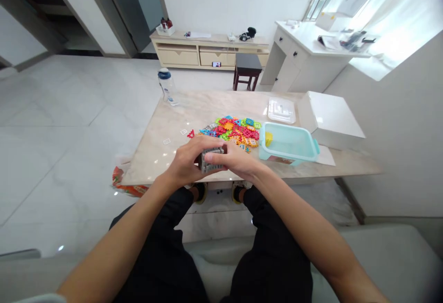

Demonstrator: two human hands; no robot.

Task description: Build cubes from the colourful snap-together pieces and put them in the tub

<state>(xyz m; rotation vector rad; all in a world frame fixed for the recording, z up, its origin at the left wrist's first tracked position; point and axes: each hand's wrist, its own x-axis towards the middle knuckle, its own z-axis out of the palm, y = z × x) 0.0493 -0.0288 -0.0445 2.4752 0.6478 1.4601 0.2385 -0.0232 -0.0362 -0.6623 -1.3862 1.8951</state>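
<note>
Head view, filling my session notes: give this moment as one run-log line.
left hand: holds grey block assembly | right hand: also holds it | nearby: colourful plastic pieces, turquoise plastic tub

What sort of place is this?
Probably a living room in a home: a low marble-topped table, a cream drawer cabinet against the wall, and a pale cushioned sofa at the near edge of view.

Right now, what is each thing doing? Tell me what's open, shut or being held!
left hand, closed around the grey block stack
right hand, fingers pressed on the grey block stack
grey block stack, held between both hands
teal plastic tub, open, yellow piece inside
clear plastic lid, lying flat on the marble table
colourful plastic pieces, loose in a heap
water bottle, upright, capped
cabinet drawers, shut
</note>
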